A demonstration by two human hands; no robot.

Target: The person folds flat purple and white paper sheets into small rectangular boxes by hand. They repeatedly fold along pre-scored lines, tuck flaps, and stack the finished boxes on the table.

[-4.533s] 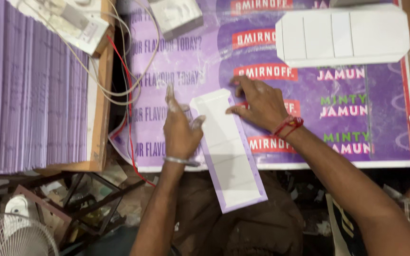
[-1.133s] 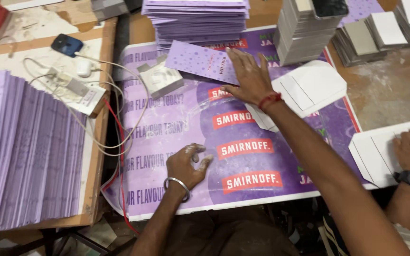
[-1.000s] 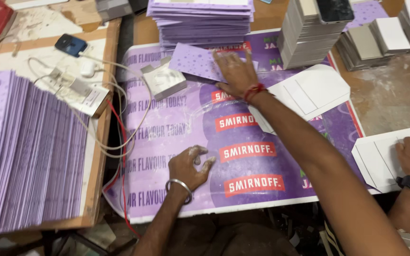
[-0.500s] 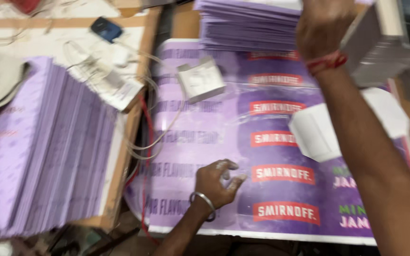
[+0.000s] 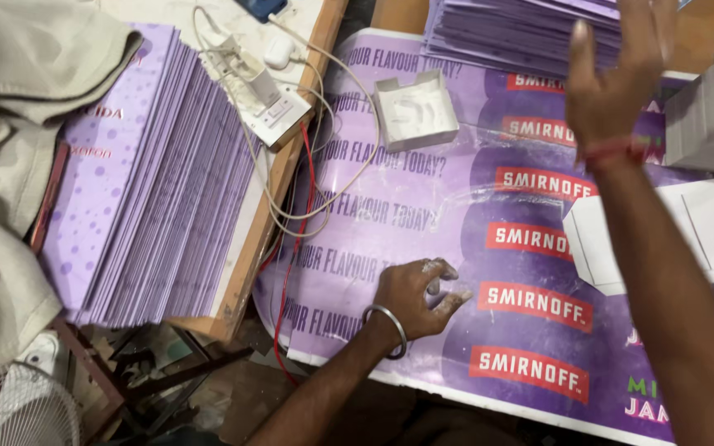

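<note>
Head view: left hand point(image 5: 413, 297) loosely curled on purple banner point(image 5: 390, 206); right hand point(image 5: 613, 78) raised open-fingered, empty, before purple sheets point(image 5: 514, 33).

Premises: a small packaging or box-making workshop. Evidence: a thick stack of purple printed sheets point(image 5: 159, 190) at left of frame and a second purple stack point(image 5: 514, 33) at top, flat white die-cut card blanks point(image 5: 704, 231) at right, and a worktop point(image 5: 423, 215) covered by a smeared purple printed banner. Loose cables point(image 5: 307, 173) trail over a bare wooden board point(image 5: 266, 223).
</note>
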